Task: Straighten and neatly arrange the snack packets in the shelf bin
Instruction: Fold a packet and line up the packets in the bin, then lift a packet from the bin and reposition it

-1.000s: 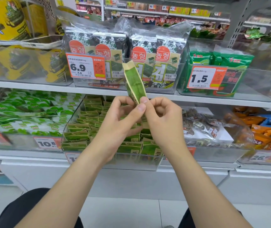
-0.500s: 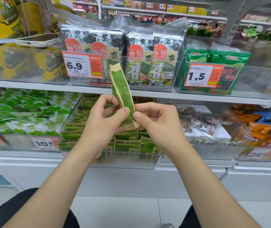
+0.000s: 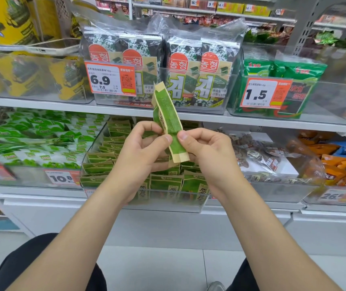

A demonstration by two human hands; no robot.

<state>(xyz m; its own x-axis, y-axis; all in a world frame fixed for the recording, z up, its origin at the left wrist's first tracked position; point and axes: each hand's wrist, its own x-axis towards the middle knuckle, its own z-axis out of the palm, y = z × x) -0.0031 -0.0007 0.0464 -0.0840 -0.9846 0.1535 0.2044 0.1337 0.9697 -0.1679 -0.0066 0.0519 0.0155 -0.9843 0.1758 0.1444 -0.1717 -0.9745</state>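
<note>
Both hands held one slim green foil snack packet with tan ends (image 3: 169, 122) upright above the clear plastic shelf bin (image 3: 147, 203). Left hand (image 3: 140, 152) and right hand (image 3: 207, 152) each pinched it, thumb against curled fingers. Matching green packets (image 3: 165, 183) stood in rows inside the bin.

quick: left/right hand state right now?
Left hand: closed, pinching the green packet.
Right hand: closed, pinching the same packet.

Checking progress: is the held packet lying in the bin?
No, the left hand and right hand pinch the packet in the air, clear of the bin.
</note>
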